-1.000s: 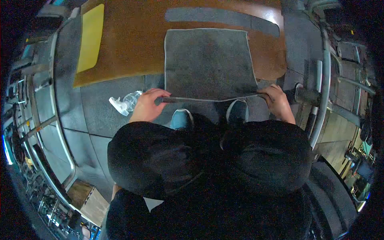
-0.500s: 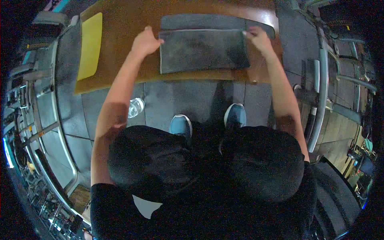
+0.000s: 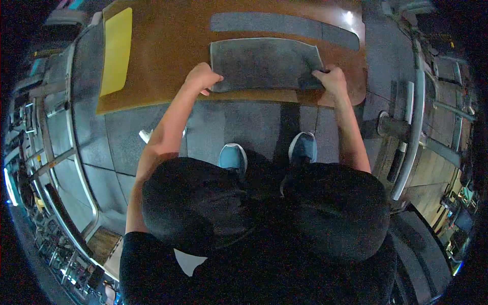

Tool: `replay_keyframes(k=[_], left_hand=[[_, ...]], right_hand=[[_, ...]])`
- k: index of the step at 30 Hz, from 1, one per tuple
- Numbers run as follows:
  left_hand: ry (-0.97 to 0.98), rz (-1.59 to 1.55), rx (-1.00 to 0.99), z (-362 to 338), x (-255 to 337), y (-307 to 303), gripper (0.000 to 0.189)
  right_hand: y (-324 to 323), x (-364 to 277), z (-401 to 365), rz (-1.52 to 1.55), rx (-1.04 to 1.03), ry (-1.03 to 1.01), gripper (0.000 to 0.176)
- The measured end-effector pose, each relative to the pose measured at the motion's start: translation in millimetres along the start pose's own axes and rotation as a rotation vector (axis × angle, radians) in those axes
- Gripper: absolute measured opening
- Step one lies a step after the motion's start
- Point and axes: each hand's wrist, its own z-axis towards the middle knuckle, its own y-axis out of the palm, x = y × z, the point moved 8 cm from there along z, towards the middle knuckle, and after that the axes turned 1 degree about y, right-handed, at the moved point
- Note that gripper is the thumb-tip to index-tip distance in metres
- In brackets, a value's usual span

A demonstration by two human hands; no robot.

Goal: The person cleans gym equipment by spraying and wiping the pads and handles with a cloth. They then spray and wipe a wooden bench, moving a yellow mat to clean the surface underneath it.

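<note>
Left hand [image 3: 202, 77] at eleven o'clock, right hand [image 3: 331, 79] at two, each grip closed on a near corner of the folded grey cloth [image 3: 264, 63], probably soft, light and floppy.

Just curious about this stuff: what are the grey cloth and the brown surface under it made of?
Grey cloth: soft matte fabric, perhaps microfibre; it folds and has a pale hemmed edge. Brown surface: smooth, slightly glossy, perhaps vinyl or wood; glare shows at its far corner.

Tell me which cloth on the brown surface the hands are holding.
The wide grey cloth: left hand and right hand hold its near corners. The narrow grey strip beyond and the yellow cloth at left lie untouched.
</note>
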Motion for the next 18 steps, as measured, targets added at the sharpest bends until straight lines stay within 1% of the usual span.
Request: replay_keyframes(k=[1,2,3,4,5,6,7,9,10,11,13,14,15,16,17,18], left_hand=[[-0.004,-0.003,0.002,-0.7,-2.0,1.5,0.058],[-0.014,-0.026,0.006,-1.9,-4.3,4.7,0.052],[-0.025,-0.049,0.015,-6.7,-3.8,5.7,0.045],[-0.034,-0.057,0.022,-14.1,-1.7,6.8,0.045],[-0.029,-0.006,0.072,-21.8,2.0,5.1,0.046],[-0.024,0.045,0.122,-29.9,3.4,3.6,0.048],[-0.033,0.039,0.127,-34.3,-2.8,10.8,0.048],[0.126,0.137,0.432,-41.7,-5.6,7.4,0.054],[0.12,0.1,0.38,-40.0,-12.6,13.5,0.064],[0.119,0.098,0.385,-43.3,-15.8,16.1,0.064],[0.167,0.097,0.516,-59.1,-16.6,15.7,0.061],[0.226,0.133,0.583,-65.4,-19.0,18.5,0.057],[0.223,0.131,0.586,-76.5,-21.3,22.3,0.057],[0.317,-0.015,0.619,-94.0,-18.6,24.4,0.052],[0.408,-0.163,0.648,-112.9,-20.1,27.5,0.048],[0.482,-0.259,0.627,-121.5,-32.4,42.4,0.045]], right_hand=[[-4.2,-0.3,2.6,0.051,0.059,-0.038,0.042],[-2.9,0.3,6.0,0.05,0.053,-0.045,0.042],[-9.7,-8.3,7.4,0.105,0.118,-0.079,0.04],[-16.5,-20.2,6.2,0.161,0.18,-0.113,0.038],[-15.5,-32.5,7.0,0.161,0.171,-0.123,0.038],[-21.9,-64.4,-0.2,0.135,0.257,-0.256,0.037],[-26.4,-97.3,-11.6,0.11,0.343,-0.387,0.037],[-6.6,-159.2,-34.0,0.151,0.275,-0.483,0.04],[7.6,-193.4,-50.5,0.143,0.214,-0.547,0.041],[24.6,-223.9,-67.0,0.134,0.152,-0.612,0.043],[70.5,-260.1,-90.4,0.107,0.015,-0.766,0.058],[100.1,-261.9,-95.7,0.06,-0.085,-0.784,0.065],[123.8,-260.1,-100.4,0.013,-0.186,-0.799,0.071],[130.9,-261.0,-108.6,0.036,-0.291,-0.846,0.079],[136.1,-254.9,-105.0,0.035,-0.298,-0.848,0.079],[143.4,-247.0,-98.6,-0.14,-0.227,-0.92,0.083]])
